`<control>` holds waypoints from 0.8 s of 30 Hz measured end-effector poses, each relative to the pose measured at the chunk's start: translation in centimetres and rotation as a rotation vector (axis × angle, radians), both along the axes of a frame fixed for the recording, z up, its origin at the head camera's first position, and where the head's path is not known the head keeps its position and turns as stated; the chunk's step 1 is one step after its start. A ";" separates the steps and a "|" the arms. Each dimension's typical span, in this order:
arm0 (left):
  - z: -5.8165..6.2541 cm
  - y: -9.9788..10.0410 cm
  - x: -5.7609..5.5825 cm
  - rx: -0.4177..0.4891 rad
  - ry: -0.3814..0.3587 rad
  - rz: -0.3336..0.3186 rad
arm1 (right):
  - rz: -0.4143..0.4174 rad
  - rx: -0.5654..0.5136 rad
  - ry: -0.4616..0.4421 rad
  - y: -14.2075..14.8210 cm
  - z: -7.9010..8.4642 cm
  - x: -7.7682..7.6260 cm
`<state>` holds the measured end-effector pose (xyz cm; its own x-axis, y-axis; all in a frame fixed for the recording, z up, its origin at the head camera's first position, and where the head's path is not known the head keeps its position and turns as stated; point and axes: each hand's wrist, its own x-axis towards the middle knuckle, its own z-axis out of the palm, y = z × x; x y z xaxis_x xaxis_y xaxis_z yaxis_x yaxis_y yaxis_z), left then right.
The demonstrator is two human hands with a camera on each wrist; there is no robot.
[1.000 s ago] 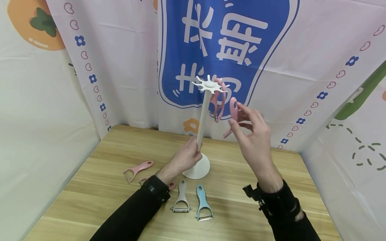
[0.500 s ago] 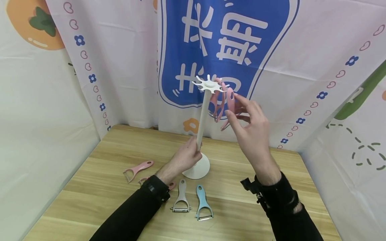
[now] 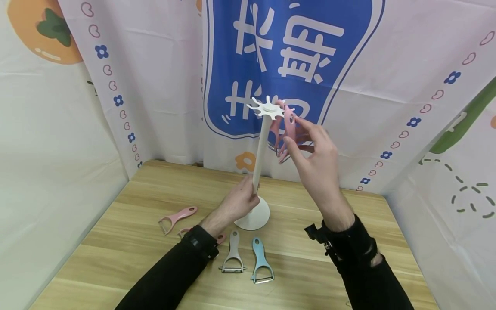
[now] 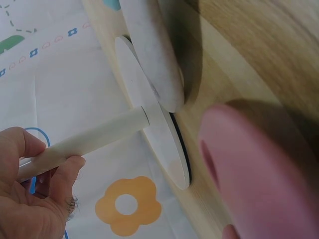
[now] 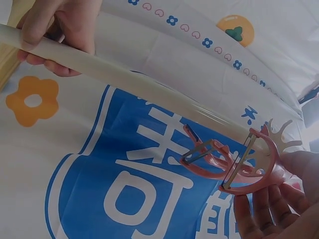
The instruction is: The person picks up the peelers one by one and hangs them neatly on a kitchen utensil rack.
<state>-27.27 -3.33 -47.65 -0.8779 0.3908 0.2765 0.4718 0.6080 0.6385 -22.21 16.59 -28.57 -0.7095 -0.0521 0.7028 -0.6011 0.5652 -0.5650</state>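
Observation:
A white stand point(image 3: 262, 146) with a star-shaped hook top point(image 3: 269, 108) rises from a round base point(image 3: 253, 215). My left hand point(image 3: 242, 196) grips its pole low down; in the left wrist view, thumb and fingers wrap the pole point(image 4: 94, 139). Up by the hooks, my right hand point(image 3: 315, 157) pinches a pink peeler point(image 3: 289, 122) by its handle, blade end down. The handle's hole overlaps the hook tips in the head view; whether a hook passes through it I cannot tell. Other pink peelers point(image 5: 207, 157) hang close behind, partly covered by the held one.
On the wooden table point(image 3: 155, 262) lie a pink peeler point(image 3: 178, 218), another pink one point(image 3: 221, 238) mostly hidden under my left forearm, a grey peeler point(image 3: 233, 254) and a blue peeler point(image 3: 261, 260). Behind stands a printed cloth backdrop point(image 3: 174, 86).
My right hand has moved left and slightly up with the pink peeler, from beside the hooks to right at their tips. The left hand has stayed on the pole.

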 end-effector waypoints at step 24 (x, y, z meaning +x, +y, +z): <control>-0.3 0.0 -0.2 -0.041 0.057 0.011 | 0.052 -0.001 -0.027 -0.7 -1.4 -0.4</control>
